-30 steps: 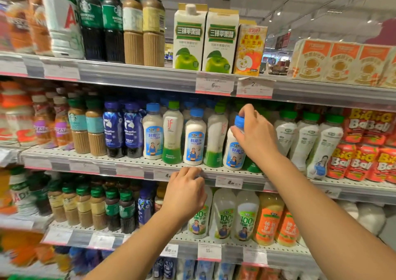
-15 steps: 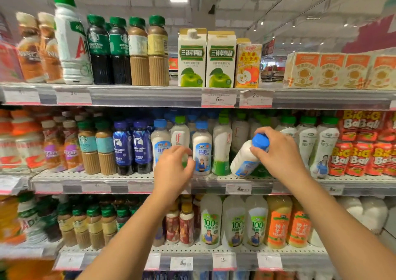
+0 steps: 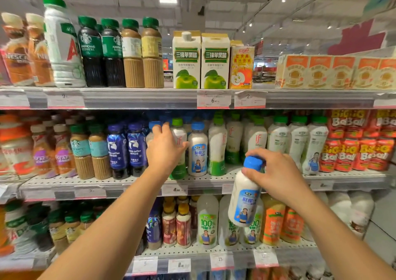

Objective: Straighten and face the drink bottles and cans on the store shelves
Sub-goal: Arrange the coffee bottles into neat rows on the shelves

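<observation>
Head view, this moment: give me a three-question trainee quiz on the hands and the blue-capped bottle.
1. True or false: the right hand holds a blue-capped coconut drink bottle off the shelf.
2. The left hand reaches to which shelf? A top, B middle, C bottom.
3. Fill in: the held bottle's cap is ____.

Key: 1 true; 2 B; 3 blue.

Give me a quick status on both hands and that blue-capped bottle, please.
Right hand grips blue-capped bottle by its neck, off the shelf. Left hand touching a shelved blue-capped bottle; grip unclear. Nothing in the way.
</observation>
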The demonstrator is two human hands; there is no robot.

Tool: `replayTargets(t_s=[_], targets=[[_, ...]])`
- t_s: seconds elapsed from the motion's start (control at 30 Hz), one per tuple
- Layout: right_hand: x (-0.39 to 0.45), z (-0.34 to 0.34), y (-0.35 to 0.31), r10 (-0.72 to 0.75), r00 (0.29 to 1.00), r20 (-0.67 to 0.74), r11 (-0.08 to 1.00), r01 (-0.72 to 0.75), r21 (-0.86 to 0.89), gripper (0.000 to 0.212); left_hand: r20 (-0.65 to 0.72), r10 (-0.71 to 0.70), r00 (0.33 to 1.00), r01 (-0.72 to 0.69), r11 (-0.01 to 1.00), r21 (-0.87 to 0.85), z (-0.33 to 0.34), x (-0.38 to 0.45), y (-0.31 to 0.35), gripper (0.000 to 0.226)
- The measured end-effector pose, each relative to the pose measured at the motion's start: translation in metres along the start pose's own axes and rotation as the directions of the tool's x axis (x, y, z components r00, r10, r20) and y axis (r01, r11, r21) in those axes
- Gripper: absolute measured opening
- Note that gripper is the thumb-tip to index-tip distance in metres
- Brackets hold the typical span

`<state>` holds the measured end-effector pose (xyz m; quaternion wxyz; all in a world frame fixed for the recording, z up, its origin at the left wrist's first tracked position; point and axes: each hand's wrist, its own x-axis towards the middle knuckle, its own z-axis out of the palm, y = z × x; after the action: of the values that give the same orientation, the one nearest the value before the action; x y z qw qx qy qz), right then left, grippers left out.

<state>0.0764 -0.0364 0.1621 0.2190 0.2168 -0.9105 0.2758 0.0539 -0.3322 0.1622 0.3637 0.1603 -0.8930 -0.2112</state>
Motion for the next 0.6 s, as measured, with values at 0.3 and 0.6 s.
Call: replayTargets(t_s=[0.3, 0.6], targets=[[0.014, 0.015, -0.034, -0.07, 0.997, 0.024, 0.997, 0.069, 0.022, 0.037, -0.055, 0.096, 0.994, -0.108, 0.945, -0.309, -0.027, -0.04, -0.016, 0.058], [0.056, 0.048, -0.092, -0.137, 0.99, -0.023, 0.976, 0.139, 0.168, 0.04, -0.044, 0.046, 0.998, -0.062, 0.865, -0.497, -0.087, -0.094, -0.044, 0.056]])
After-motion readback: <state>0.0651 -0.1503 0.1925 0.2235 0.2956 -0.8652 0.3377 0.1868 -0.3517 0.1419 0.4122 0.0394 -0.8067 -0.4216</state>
